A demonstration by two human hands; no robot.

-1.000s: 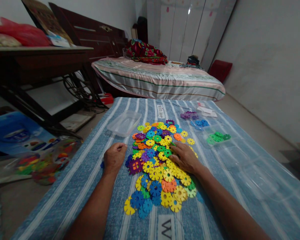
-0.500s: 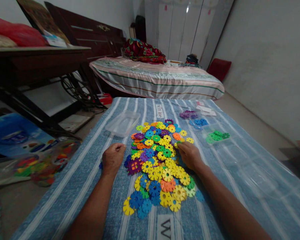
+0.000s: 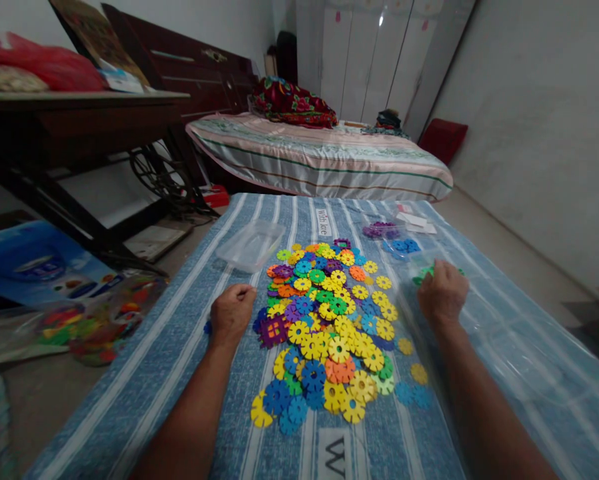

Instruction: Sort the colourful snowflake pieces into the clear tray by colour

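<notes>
A spread of notched plastic discs [image 3: 346, 327] in yellow, green, blue, orange and purple covers the middle of the table. Left of it, my left hand [image 3: 232, 312] rests closed on the cloth, with no piece showing in its fingers. A dark blue piece [image 3: 208, 327] peeks out beside that wrist. My right hand [image 3: 443, 293] is over the clear tray of green discs [image 3: 423, 275], its fingers bent together; whatever they hold is hidden. A purple square piece [image 3: 273, 331] lies at the pile's left edge.
An open clear plastic container [image 3: 252, 247] stands at the back left. Purple pieces [image 3: 380, 230] and blue pieces [image 3: 402, 248] sit in clear trays at the back right. Clear plastic [image 3: 524, 360] lies on the right. Beyond the table is a bed [image 3: 319, 157].
My right hand has moved right, from the pile's edge to the green discs' tray, uncovering yellow and blue discs. My left hand stays put. The view has shifted slightly.
</notes>
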